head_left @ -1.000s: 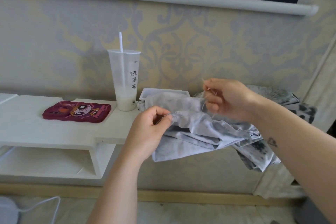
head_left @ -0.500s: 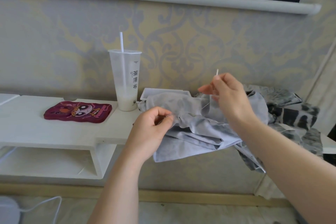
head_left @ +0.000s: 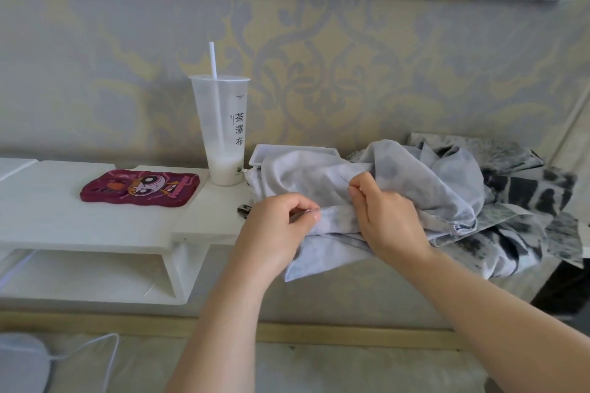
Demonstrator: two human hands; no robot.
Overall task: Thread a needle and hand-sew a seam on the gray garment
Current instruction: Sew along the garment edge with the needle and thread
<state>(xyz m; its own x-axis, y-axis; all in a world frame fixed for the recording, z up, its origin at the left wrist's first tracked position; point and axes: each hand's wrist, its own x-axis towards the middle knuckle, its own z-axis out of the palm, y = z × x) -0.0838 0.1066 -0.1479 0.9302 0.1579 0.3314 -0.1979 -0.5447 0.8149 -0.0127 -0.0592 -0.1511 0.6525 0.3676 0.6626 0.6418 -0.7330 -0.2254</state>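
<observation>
- Head view: the garment (head_left: 399, 188) lies bunched on the right end of a white shelf (head_left: 95, 220), with part of it hanging over the front edge.
- The left hand (head_left: 277, 230) pinches a folded edge of the garment between thumb and forefinger, the fingers closed on the cloth.
- The right hand (head_left: 383, 217) sits just right of the left, resting on the same fold, with thumb and forefinger pressed together on a thin needle (head_left: 345, 180).
- The needle points up and to the left from the fingertips, over the gray cloth; any thread is too fine to make out.
- A darker patterned cloth (head_left: 536, 201) lies under and to the right of the garment, partly draped off the shelf.
- A white tray (head_left: 287, 150) stands behind the garment, against the wall, its front covered by the cloth.
- A tall clear cup (head_left: 223, 134) with a straw (head_left: 213, 60) stands left of the tray, a little pale drink at its bottom.
- A red phone case (head_left: 140, 185) with a cartoon face lies flat on the shelf, left of the cup.
- A small dark clip-like thing (head_left: 244, 210) rests on the shelf edge just left of the left hand; what it is cannot be told.
- A white cable (head_left: 89, 348) runs across the floor at lower left.
</observation>
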